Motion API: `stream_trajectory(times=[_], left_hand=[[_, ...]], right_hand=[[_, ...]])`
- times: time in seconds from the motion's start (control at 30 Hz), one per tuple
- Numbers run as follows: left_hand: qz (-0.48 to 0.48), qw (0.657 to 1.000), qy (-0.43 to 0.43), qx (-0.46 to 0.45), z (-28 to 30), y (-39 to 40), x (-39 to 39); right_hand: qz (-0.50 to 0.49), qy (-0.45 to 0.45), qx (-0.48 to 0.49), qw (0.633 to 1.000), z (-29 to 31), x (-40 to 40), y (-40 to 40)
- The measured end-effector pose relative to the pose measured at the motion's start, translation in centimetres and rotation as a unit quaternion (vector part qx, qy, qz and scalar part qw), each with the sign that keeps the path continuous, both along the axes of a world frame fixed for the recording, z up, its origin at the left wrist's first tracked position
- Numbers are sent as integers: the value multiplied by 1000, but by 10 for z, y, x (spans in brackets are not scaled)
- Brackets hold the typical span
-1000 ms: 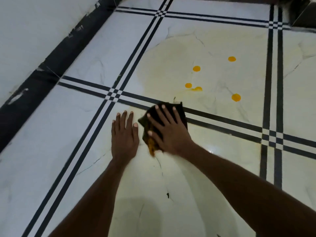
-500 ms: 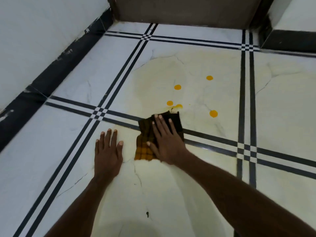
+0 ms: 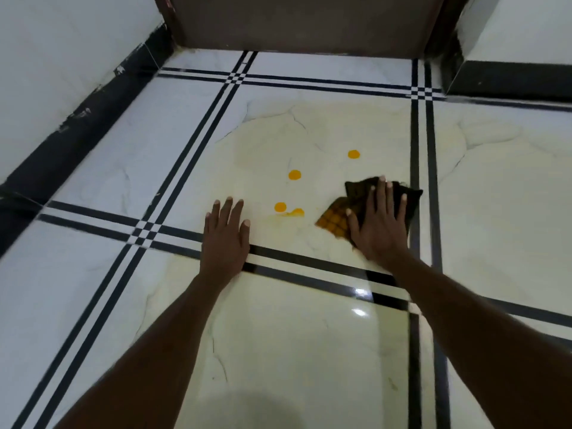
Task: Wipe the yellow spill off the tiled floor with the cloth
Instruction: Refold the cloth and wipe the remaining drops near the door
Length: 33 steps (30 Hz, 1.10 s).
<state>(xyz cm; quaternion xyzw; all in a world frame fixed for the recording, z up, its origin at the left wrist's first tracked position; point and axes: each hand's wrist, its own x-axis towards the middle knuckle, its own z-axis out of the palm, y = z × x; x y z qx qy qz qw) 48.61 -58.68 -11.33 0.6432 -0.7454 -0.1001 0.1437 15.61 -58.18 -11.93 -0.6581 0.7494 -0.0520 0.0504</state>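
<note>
Since half a second ago the right hand [image 3: 379, 224] has slid the cloth [image 3: 360, 209] to the right, over the fourth yellow spot, beside the vertical black lines. Both arms reach forward: this hand lies flat on the cloth with straight, spread fingers, and the left hand [image 3: 226, 239] rests flat on the floor [image 3: 93, 305], holding nothing. The cloth's long axis runs left-right, well right of the left hand, and three spots of the spill [image 3: 294, 174] lie between and beyond them.
</note>
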Motion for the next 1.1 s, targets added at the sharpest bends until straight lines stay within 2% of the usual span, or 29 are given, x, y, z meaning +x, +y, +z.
stream_trajectory(times=[0.1, 0.2, 0.33, 0.43, 0.6, 0.7, 0.77, 0.83, 0.93, 1.0, 1.1], left_hand=[[15, 999, -27, 17, -19, -28, 11], [27, 999, -27, 37, -23, -20, 10], [28, 997, -35, 70, -12, -19, 6], [41, 998, -41, 36, -15, -15, 8], [49, 999, -13, -2, -24, -17, 5], [53, 998, -14, -5, -28, -22, 7], [50, 999, -8, 2, -28, -20, 8], [47, 999, -1, 9, -25, -19, 9], [48, 999, 7, 16, -22, -20, 9], [52, 998, 10, 13, -23, -19, 8], [57, 998, 16, 5, -21, -19, 5]], right_hand=[[17, 30, 1, 999, 1, 34, -49], [60, -12, 23, 998, 0, 73, -35], [108, -23, 41, 993, 6, 64, 0], [125, -21, 17, 992, 4, 38, -15], [16, -13, -4, 1000, -4, -11, -149], [43, -20, -10, 999, -8, 31, -205], [137, -23, -14, 990, -6, 90, -186], [238, -17, -19, 971, -3, 136, -126], [358, -4, 11, 933, 3, 125, -32], [373, 3, 18, 928, -1, 80, -19], [280, 22, -15, 959, -5, 31, -78]])
